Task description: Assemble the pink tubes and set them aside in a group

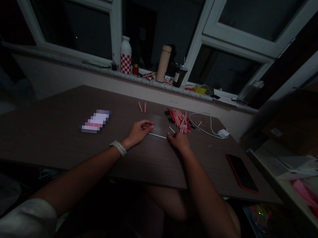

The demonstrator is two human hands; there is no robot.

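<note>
White rod (158, 136) btwn L hand (139, 130) & R hand (180, 141), nr pink pcs (178, 118)

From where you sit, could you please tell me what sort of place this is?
Probably a room at home: a table below windows, bottles on the sill, and a phone charger.

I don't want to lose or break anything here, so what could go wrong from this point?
The thin white rod between the left hand and right hand might slip away if nudged. The right hand is close to the pile of pink and black pieces, so it could scatter some. The dark phone near the table's front right corner might get knocked off.
</note>
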